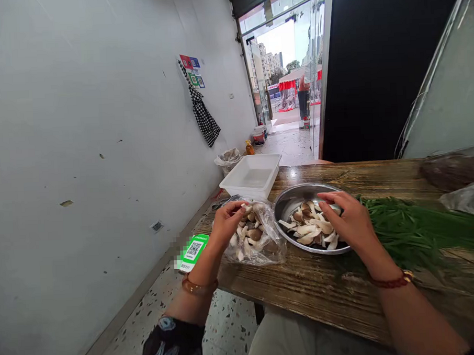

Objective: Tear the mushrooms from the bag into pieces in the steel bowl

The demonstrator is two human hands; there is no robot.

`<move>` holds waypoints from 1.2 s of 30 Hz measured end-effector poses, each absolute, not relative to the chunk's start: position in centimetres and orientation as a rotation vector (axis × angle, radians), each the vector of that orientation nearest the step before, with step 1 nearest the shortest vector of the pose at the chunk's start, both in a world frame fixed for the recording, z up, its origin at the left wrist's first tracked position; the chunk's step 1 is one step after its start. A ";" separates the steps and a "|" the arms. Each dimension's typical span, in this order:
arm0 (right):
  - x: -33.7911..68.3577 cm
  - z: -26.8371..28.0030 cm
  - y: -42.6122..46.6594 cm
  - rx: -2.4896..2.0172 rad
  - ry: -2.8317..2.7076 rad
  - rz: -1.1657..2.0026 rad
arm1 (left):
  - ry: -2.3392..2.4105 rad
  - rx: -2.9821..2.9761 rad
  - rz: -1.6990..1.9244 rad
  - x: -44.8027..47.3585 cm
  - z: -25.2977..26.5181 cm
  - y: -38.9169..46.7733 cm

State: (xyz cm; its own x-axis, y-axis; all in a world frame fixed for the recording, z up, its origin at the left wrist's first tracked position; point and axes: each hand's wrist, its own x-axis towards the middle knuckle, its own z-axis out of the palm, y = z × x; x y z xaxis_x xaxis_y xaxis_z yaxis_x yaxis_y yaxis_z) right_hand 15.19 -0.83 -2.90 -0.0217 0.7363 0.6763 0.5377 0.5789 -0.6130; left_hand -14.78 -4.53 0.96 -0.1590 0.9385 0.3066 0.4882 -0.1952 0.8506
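My left hand [228,222] is over a clear plastic bag [273,244], thumb and fingers closed on an oyster mushroom. More whole oyster mushrooms [255,234] lie inside the bag. To its right stands a round steel bowl [285,198] holding torn strips of oyster mushroom [312,226]. Above the bowl's right side is my right hand [348,217], its thumb and forefinger apart and nothing plainly held between them. The palm sides of both hands are turned away from view.
A white plastic tub [249,190] sits behind the bag on the wooden table [304,284]. Green leafy stalks [412,232] lie right of the bowl. A green QR-code card [193,250] is at the left edge, near the wall. A person [304,98] stands outside the doorway.
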 end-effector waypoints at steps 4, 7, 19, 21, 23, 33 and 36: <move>14.9 -1.9 -1.7 -0.963 -1.651 0.309 | 1.309 1.450 1.361 -10.5 2.2 -4.8; 14.7 -1.0 -2.4 -0.893 -1.665 0.406 | 1.200 1.419 1.364 -6.8 2.5 -4.1; 14.3 -0.6 -2.3 -1.040 -1.607 0.470 | 0.982 1.442 1.250 -0.7 1.8 -1.2; 14.1 -0.7 -2.3 -1.066 -1.603 0.462 | 0.985 1.445 1.231 -0.8 1.5 -1.2; 14.0 -0.8 -2.3 -1.086 -1.637 0.428 | 1.009 1.444 1.222 -1.0 1.0 -1.1; 13.6 -1.2 -2.5 -1.116 -1.842 0.178 | 1.100 1.571 1.177 -1.5 -0.2 -1.3; 13.5 -1.1 -2.6 -1.119 -1.883 0.162 | 1.113 1.612 1.161 -1.5 -0.3 -1.5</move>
State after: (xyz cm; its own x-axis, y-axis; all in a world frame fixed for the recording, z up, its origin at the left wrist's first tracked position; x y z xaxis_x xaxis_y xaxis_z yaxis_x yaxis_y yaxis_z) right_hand 13.48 -2.64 -1.13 -0.1739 0.7523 0.6354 0.6331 0.5796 -0.5130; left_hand -1.52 -1.50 -0.34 0.1771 0.9585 0.2235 0.1825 -0.2552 0.9495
